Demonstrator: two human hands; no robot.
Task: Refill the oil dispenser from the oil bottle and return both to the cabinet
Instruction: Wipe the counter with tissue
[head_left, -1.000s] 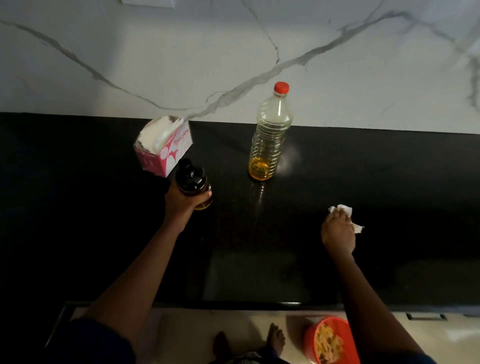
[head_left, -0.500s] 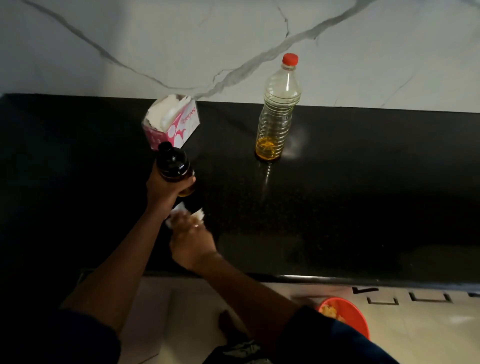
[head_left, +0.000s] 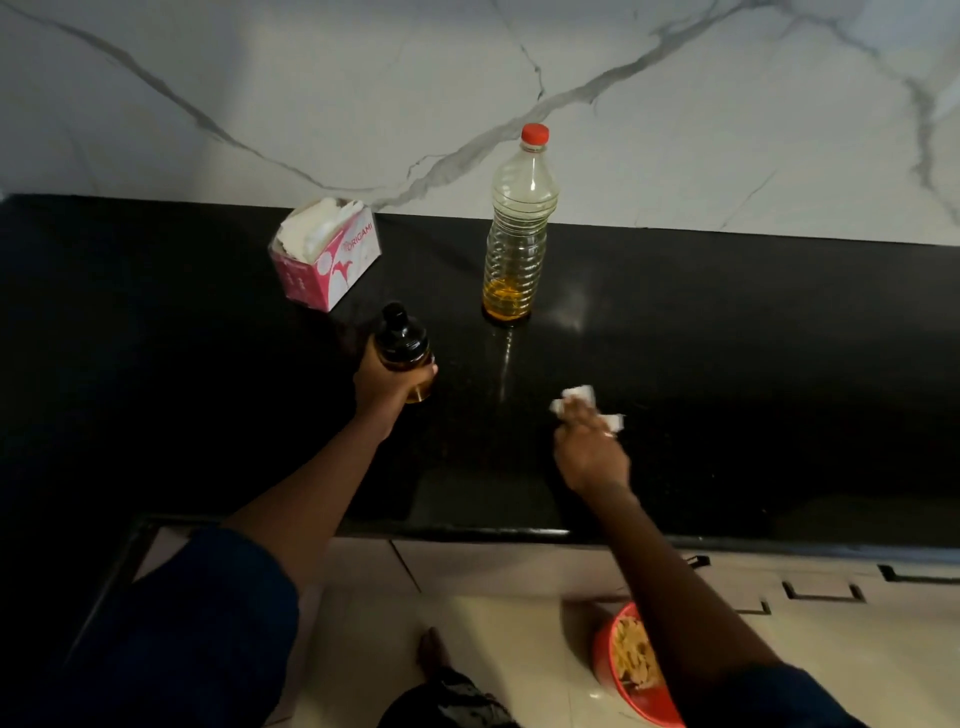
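Oil dispenser (head_left: 402, 348): amber oil inside | oil bottle (head_left: 517, 228): nearly empty

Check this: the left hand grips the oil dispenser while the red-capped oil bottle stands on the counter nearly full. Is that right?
Not quite. The head view shows the oil bottle nearly empty, oil only at its base. The left hand does grip the dispenser.

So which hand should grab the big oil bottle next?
Probably the right hand: it holds only a tissue, while the left hand grips the oil dispenser. The oil bottle stands untouched.
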